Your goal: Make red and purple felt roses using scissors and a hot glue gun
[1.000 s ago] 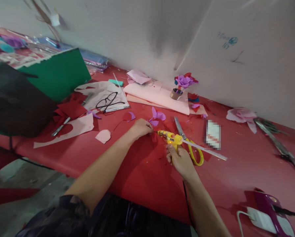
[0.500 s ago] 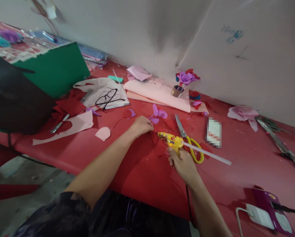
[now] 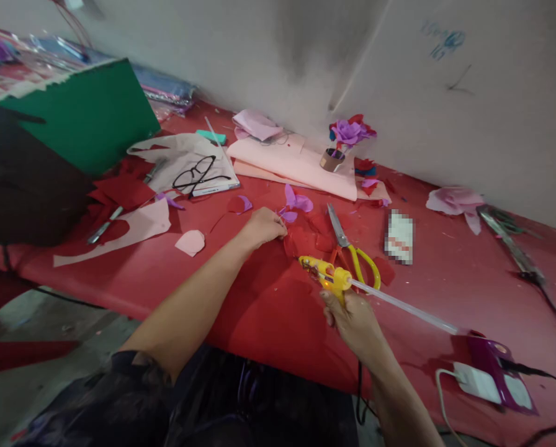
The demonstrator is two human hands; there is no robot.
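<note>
Head view. Hands: 2. Left hand (image 3: 265, 228), centre of frame: fingers closed to a narrow pinch at the near edge of a thin, glossy red petal piece (image 3: 300, 239); the exact hold is too small to tell. Right hand (image 3: 356, 318), right of centre and lower: wrapped around the grip of 1 yellow plastic glue gun (image 3: 329, 273), nozzle pointing left, just beside the red petal piece. A long translucent glue stick (image 3: 403, 305) projects from its rear toward lower right.

Counts, centre: 1 pair of scissors with steel blades and yellow loop handles (image 3: 340, 233); 1 purple petal cluster (image 3: 297, 202) near the left fingertips; 1 flat pale pink petal cutout (image 3: 190, 242), left of centre.

Upper centre: 1 short brown cylindrical cup (image 3: 332, 161) with purple and red flowers (image 3: 349, 131), on pale pink folded sheets (image 3: 287, 160).

Left: 1 pair of black-framed eyeglasses (image 3: 198, 176); 1 heap of dark red cut pieces (image 3: 124, 186); 1 upright green panel (image 3: 87, 118).

Right: 1 pixelated white packet (image 3: 399, 237); 1 pale pink ruffled flower (image 3: 455, 207). Lower right: 1 purple device (image 3: 494, 366) with 1 white plug adapter (image 3: 477, 382).

In the way: left fingertips cover their contact point; a black bulky object (image 3: 26, 180) at left hides part of the green panel. All rests on the red-covered table (image 3: 259, 310).
</note>
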